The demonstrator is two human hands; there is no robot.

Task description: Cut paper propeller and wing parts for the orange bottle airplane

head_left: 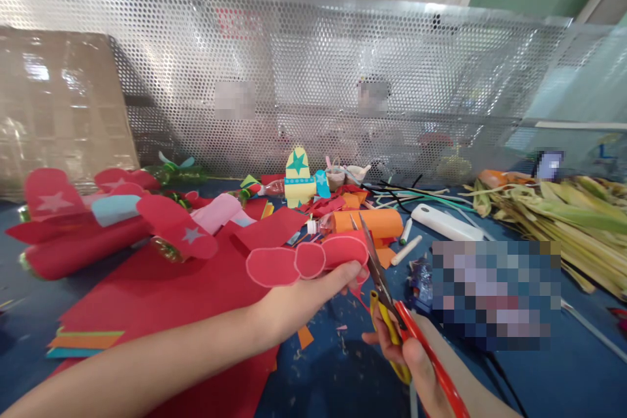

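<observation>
L hand (337,281) pinching red paper cutout (310,260) tight; R hand (416,356) curled rnd scissors (384,289), blades parted nr cutout

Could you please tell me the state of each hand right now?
Left hand: closed, holding outlined red paper.
Right hand: closed on the scissors by their handles.

Near tabletop (323,385) passable; scissors (383,289), orange bottle (390,223) block ahead.
</observation>
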